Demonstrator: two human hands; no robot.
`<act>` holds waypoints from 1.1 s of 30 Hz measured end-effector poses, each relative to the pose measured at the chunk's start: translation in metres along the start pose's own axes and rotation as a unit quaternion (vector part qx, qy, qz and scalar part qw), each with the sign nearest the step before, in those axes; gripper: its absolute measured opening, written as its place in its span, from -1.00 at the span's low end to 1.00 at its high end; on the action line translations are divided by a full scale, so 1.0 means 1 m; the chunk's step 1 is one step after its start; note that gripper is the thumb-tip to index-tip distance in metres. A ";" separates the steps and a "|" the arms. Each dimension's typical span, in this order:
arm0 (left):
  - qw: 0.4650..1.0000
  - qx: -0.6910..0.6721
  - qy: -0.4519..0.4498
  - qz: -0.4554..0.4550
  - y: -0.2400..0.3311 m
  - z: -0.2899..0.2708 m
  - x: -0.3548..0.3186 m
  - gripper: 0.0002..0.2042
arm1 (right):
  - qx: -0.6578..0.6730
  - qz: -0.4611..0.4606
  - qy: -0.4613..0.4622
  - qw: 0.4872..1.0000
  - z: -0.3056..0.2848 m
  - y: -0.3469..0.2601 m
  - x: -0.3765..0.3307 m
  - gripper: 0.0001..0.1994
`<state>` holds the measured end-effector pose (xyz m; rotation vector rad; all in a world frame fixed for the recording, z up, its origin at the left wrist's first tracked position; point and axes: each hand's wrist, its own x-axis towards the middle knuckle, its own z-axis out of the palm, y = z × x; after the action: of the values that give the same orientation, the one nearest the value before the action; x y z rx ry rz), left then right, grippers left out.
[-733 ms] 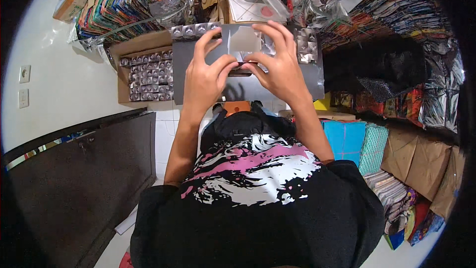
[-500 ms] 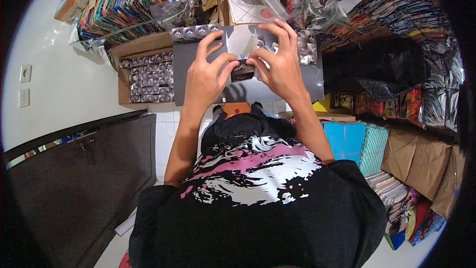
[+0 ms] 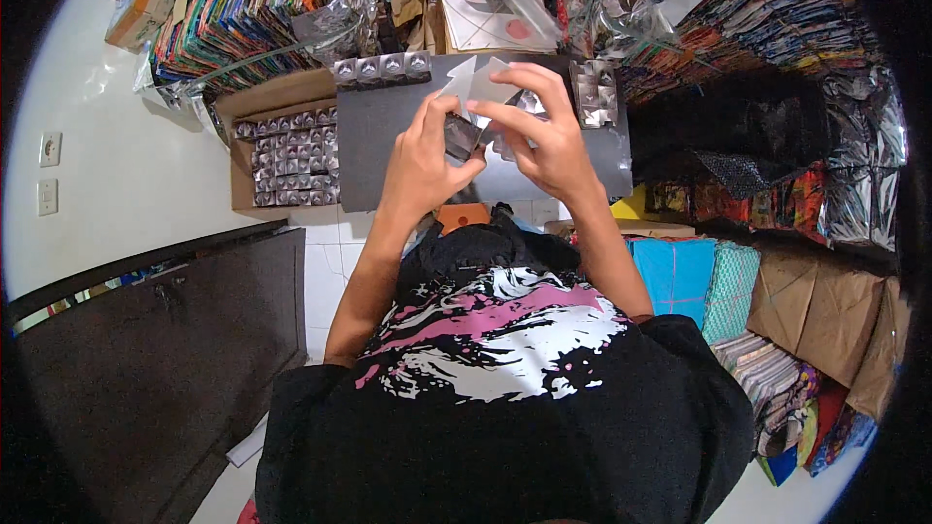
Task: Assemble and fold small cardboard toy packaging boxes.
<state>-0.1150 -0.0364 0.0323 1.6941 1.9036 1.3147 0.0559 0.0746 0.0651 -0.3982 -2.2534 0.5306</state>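
Over the dark board, my left hand grips a small folding carton, thumb on the near side and fingers on the far left. The carton has dark printed walls and stands tilted, with pale upright flaps on its far side. My right hand is curved around the carton's right, its fingertips at the flaps and its thumb partly hidden. Behind the right fingers, more small printed pieces lie on the board, mostly covered.
The dark board carries a row of small boxes at far left and more boxes at far right. Left of it stands an open cardboard box filled with similar boxes. Stacked plastic-wrapped packets crowd the back.
The carton has turned and tilted, its flaps now leaning to the right. My left thumb has shifted to its near side, and my right fingers have moved from its near edge to the flaps.
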 end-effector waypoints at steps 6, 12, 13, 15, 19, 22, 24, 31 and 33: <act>0.998 -0.054 -0.040 -0.017 0.007 -0.006 0.001 -0.41 | 0.003 0.010 0.068 0.998 0.002 0.003 0.000 -0.59; 0.994 -0.077 -0.069 -0.024 0.003 -0.010 0.001 -0.41 | -0.061 0.030 -0.070 0.995 0.001 0.003 -0.006 -0.68; 0.994 -0.073 -0.077 -0.032 0.000 -0.011 0.000 -0.41 | -0.062 0.031 -0.070 0.995 0.000 0.001 -0.007 -0.68; 0.992 -0.072 -0.094 -0.043 -0.001 -0.015 0.001 -0.42 | -0.064 0.038 -0.108 0.991 -0.001 -0.003 -0.008 -0.66; 0.990 -0.075 -0.113 -0.031 -0.007 -0.015 -0.001 -0.41 | -0.067 0.029 -0.158 0.985 -0.004 -0.004 -0.010 -0.78; 0.993 -0.057 -0.015 0.104 -0.003 -0.015 0.007 -0.40 | -0.094 0.031 -0.155 0.983 -0.001 -0.003 -0.011 -0.88; 0.994 -0.022 -0.012 0.108 -0.002 -0.016 0.006 -0.47 | -0.103 0.033 -0.158 0.981 0.000 -0.003 -0.011 -0.87; 0.997 0.004 -0.079 0.012 -0.002 -0.019 0.004 -0.62 | -0.091 0.043 -0.051 0.994 0.003 -0.007 -0.007 -0.86; 0.996 0.003 -0.085 0.005 -0.005 -0.020 0.004 -0.62 | -0.086 0.047 -0.060 0.993 0.003 -0.007 -0.007 -0.86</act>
<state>-0.1334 -0.0414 0.0413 1.7608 1.8070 1.1300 0.0574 0.0648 0.0627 -0.5751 -2.4142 0.4172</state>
